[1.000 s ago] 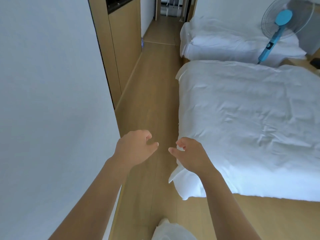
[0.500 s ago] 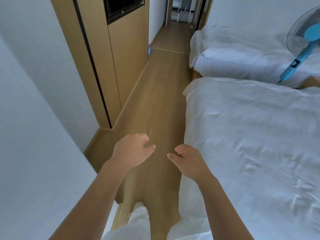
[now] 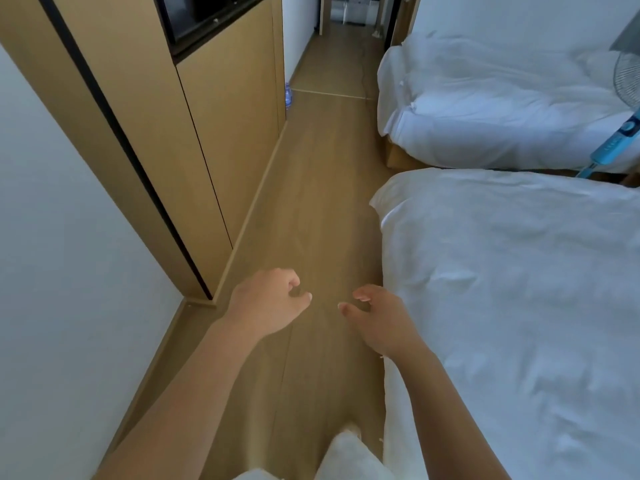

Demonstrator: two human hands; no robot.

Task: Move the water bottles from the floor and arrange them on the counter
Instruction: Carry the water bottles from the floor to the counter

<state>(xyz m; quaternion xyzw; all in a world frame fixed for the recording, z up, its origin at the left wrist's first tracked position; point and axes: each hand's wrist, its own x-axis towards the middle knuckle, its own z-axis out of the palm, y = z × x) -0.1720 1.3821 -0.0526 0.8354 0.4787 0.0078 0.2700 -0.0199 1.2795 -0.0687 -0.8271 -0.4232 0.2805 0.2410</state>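
Both hands are extending forward at mid-height, fingers loosely curled and carrying nothing. The left hand point(image 3: 268, 301) and the right hand point(image 3: 379, 318) are hanging close together, thumbs pointing toward each other across a narrow gap, with bare floor point(image 3: 322, 209) showing beneath them.

Immediately right of the right hand, the near bed point(image 3: 512, 289) is running alongside; left of the left hand, the wooden cabinet point(image 3: 207, 133) is lining the passage.

Well ahead of both hands, at the far corner of the cabinet, a water bottle point(image 3: 288, 95) is standing on the floor against the wall. It is appearing as a small, pale blue, translucent shape; cap and label are too small to resolve. No counter is showing in view.

Judged step: approach. Recommended procedure: walk the aisle centred between cabinet and bed, crouch at the corner, and wrap one hand around the bottle's mid-body. The thin plastic is likely yielding under pressure, so moderate squeeze is advisable.
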